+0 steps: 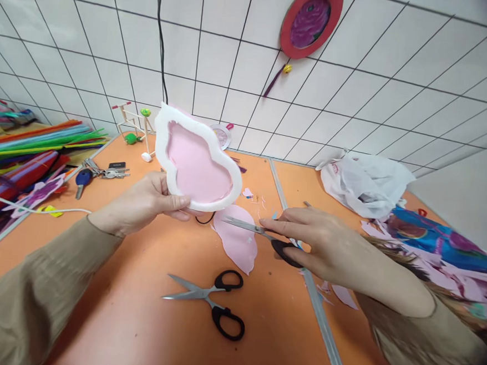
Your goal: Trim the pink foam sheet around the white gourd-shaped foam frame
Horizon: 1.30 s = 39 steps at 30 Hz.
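My left hand (161, 199) pinches the lower edge of a pink foam piece with a thick white wavy border (198, 162), held up above the table. In my right hand (314, 237) is a pair of black-handled scissors (246, 225), fingers through the handles, blades pointing left below the foam piece. Under those blades a pink cut-out sheet (237, 243) lies flat on the orange table (134, 308). Nearer to me rests a second pair of scissors (208, 295), its blades spread apart.
Colourful pipe cleaners (33, 145) are heaped at the left, beside keys (102, 170) and a small stick-built model (136, 128). A white plastic bag (364, 180) and pink scraps (425, 262) sit at the right. A metal strip (321, 316) crosses the table.
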Available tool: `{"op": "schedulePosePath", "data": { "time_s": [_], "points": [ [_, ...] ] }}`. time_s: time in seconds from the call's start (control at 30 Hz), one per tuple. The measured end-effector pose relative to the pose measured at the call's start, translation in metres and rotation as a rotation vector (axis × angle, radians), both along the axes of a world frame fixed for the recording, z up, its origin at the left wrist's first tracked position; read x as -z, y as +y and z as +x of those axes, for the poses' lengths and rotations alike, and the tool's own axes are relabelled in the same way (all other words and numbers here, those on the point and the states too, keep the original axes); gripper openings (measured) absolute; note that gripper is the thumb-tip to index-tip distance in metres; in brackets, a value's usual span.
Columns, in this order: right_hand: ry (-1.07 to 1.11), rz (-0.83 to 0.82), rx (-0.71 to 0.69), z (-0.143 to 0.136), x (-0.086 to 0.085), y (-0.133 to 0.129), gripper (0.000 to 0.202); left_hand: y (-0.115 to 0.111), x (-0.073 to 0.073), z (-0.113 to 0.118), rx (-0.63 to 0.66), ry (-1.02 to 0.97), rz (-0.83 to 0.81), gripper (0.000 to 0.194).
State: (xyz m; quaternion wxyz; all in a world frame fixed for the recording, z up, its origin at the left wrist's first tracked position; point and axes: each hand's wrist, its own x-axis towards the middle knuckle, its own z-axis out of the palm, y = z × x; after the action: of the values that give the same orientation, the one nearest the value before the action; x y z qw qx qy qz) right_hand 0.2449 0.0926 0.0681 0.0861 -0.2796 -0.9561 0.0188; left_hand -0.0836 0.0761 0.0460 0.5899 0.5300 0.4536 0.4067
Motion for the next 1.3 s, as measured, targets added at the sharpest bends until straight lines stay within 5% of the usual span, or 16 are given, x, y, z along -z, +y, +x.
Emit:
{"op": "schedulePosePath", "data": {
  "time_s": [0.3,0.43,0.57,0.7,0.8,0.9,1.03,1.13,1.3],
  "points": [
    [0.133,0.074,0.016,0.001,-0.02,-0.01,0.035,-0.004,-0.009,0.012,-0.153,0.149,0.051,0.022],
    [0.222,-0.042,0.085,-0.007,-0.019,-0.013,0.031,-0.004,-0.008,0.014,-0.236,0.199,0.085,0.022],
    [0.341,-0.489,0.189,-0.017,-0.008,-0.015,0.032,-0.004,-0.004,0.017,-0.286,0.054,0.025,0.029],
    [0.62,-1.187,-0.008,-0.028,0.007,-0.016,0.053,-0.005,-0.001,0.021,-0.277,-0.078,-0.035,0.04],
    [0.759,-1.391,-0.04,-0.041,0.011,-0.025,0.054,-0.006,0.001,0.025,-0.311,-0.105,-0.049,0.042],
    [0.763,-1.242,0.076,-0.053,0.01,-0.034,0.049,-0.006,0.001,0.029,-0.332,-0.097,-0.054,0.044],
    [0.557,-0.573,0.178,-0.057,0.009,-0.034,0.026,-0.006,0.001,0.029,-0.333,-0.042,-0.039,0.042],
    [0.43,-0.137,0.17,-0.053,0.009,-0.026,0.028,-0.005,0.002,0.027,-0.353,0.021,-0.008,0.036],
    [0.26,0.034,0.202,-0.05,0.001,-0.014,0.031,-0.004,0.004,0.025,-0.363,0.129,0.037,0.025]
  ]
}}
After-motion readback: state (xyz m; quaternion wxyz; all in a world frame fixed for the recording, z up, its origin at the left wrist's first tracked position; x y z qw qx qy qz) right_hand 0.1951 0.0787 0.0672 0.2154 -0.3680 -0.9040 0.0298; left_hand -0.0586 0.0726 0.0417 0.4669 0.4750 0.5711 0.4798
